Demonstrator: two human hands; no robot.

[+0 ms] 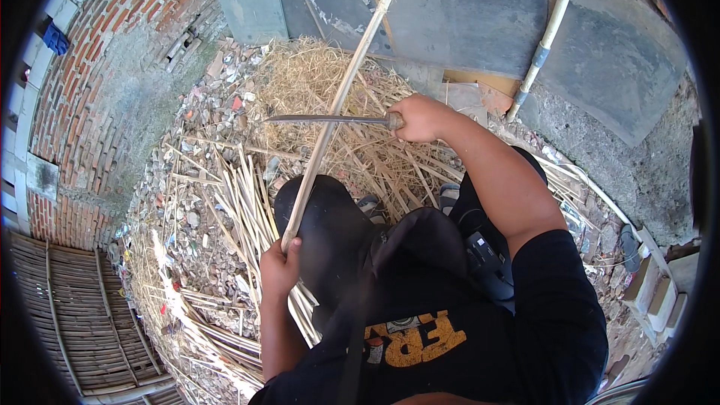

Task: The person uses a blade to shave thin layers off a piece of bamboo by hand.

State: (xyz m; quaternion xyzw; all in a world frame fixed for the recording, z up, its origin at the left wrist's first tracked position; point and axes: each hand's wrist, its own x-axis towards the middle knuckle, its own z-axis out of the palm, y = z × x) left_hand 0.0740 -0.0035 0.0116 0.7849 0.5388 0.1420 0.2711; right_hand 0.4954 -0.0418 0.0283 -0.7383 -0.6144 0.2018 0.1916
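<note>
My left hand point(279, 266) fingers clenched round bamboo strip point(337, 105) base; right hand point(420, 118) grips knife point(330, 118), blade touching strip.

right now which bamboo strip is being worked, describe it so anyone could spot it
Start at the heap of straw-like shavings. One long pale strip slants across it, its lower end in the left hand. Unlike the strips lying loose, it is raised and crossed by the knife.

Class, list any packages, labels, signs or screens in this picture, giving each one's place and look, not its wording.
Printed shirt design: on the person's black shirt, bottom centre; chunky yellow-orange block shapes beside a small round pale emblem.
No packages, signs or screens can be made out; the small scraps among the rubble are too small to tell.
</note>
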